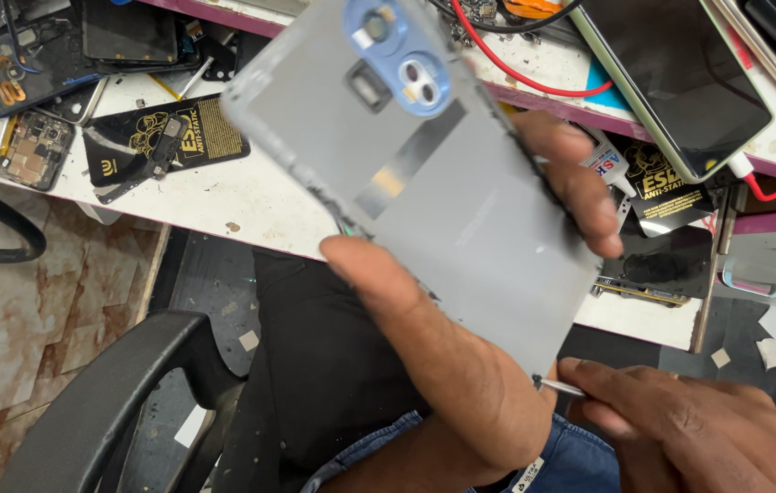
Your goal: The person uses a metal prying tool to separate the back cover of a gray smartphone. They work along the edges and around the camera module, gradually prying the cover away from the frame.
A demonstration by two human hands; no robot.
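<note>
Down at the bottom right, closest to us, the right hand pinches a thin metal-tipped tool, fingers closed on it, its point just at the lower corner of the panel. Left hand comes up from below and carries the grey plastic phone back cover with the blue camera surround, raised in front of the bench edge and tilted, camera end up and away. Thumb lies flat across the near face, fingers wrap round the far long edge, so the hand is clamped across the panel's width.

My read on handling: this cover looks light and thin, a flexible sheet rather than a rigid plate, likely to bow or crack if twisted from one corner. Dark adhesive remnants show along its edges, so the rim may be tacky while the flat face seems smooth and a bit slippery. Best hold is what we see, across the two long edges near the middle, keeping clear of the camera openings.

Behind it sits the worn white workbench, crowded: a dark-screened phone with a pale green frame, a red cable, black anti-static bags with gold print, and an opened phone with its circuit board exposed. Black chair armrest curves in lower left.
</note>
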